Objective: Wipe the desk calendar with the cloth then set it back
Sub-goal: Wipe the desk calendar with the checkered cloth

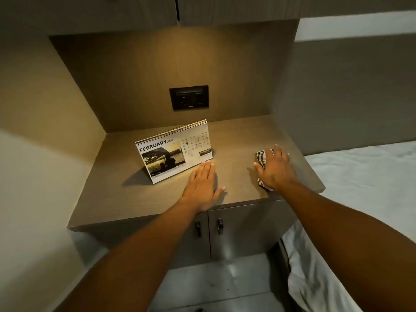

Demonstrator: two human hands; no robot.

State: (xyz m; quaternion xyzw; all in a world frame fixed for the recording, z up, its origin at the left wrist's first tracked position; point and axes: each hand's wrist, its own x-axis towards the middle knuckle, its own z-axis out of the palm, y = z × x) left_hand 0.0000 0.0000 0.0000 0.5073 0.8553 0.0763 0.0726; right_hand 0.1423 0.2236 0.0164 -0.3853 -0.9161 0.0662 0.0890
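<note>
A spiral-bound desk calendar showing February stands upright on the wooden cabinet top, left of centre. My left hand lies flat on the top, fingers together, fingertips just at the calendar's lower right corner. My right hand rests palm down on a checked cloth, which lies on the top to the right; the cloth shows beyond my fingers and under my wrist.
A dark wall socket sits in the back panel above the calendar. Two cabinet doors with dark handles are below the top. A bed with white sheets lies to the right. Overhead cupboards close the niche.
</note>
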